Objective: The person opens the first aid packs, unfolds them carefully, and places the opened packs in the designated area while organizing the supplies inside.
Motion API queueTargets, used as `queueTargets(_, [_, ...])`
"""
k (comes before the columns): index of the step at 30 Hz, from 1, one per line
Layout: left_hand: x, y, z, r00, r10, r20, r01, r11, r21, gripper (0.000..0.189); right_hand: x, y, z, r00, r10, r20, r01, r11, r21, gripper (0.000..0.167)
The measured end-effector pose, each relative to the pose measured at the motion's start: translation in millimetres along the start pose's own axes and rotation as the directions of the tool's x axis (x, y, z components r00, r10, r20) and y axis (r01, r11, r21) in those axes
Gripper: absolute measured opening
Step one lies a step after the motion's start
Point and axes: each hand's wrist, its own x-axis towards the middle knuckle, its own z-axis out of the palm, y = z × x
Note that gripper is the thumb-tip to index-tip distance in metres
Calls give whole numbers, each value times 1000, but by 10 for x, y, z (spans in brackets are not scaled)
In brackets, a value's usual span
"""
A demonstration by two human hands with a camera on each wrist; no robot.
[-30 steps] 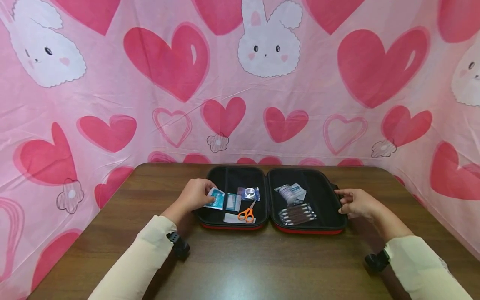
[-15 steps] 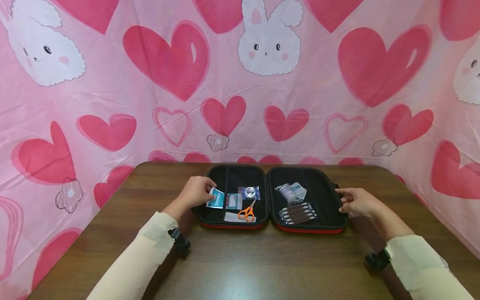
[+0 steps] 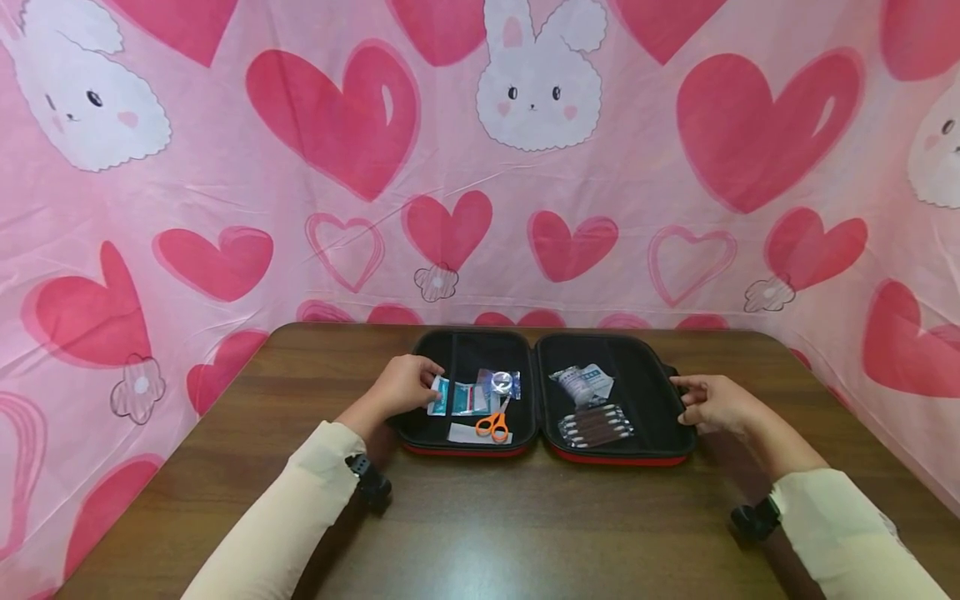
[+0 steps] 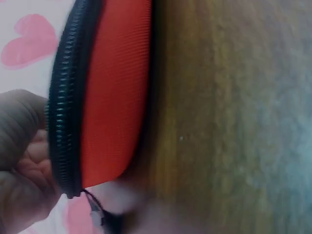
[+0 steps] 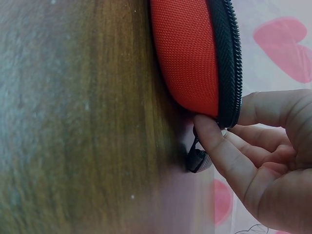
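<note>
An unzipped black-lined case (image 3: 637,350) with a red shell (image 4: 117,92) lies spread flat on the wooden table. My left hand (image 3: 405,383) reaches over its left rim and pinches a blue-and-white packet (image 3: 439,395), which runs under the black elastic strap (image 3: 452,358). In the left wrist view the case wall hides those fingertips. Orange-handled scissors (image 3: 492,425), a clear-wrapped roll (image 3: 501,383) and a flat white packet (image 3: 468,434) lie right of the strap. At the right rim, my right hand (image 3: 712,404) holds the case edge, its thumb (image 5: 209,131) beside the zipper.
The right half of the case holds a wrapped bandage roll (image 3: 574,387), a white-and-blue sachet (image 3: 597,382) and a bag of cotton swabs (image 3: 597,427). A zipper pull (image 5: 199,160) hangs by the right corner. Behind the table (image 3: 480,525) hangs a pink heart-print cloth (image 3: 465,175).
My left hand has moved right with the blue packet, sliding it farther under the strap, towards the scissors and wrapped roll. My right hand has stayed at the case rim.
</note>
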Motion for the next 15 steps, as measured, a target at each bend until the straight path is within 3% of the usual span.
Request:
queueTargets(6, [-47, 19, -58, 999, -49, -13, 50, 996, 79, 41, -8, -10, -3, 1000, 0, 0, 0, 1000, 5, 76])
queueTargets(15, [-7, 0, 56, 1000, 4, -10, -5, 999, -47, 31, -19, -13, -5, 1000, 1, 1, -1, 1000, -3, 76])
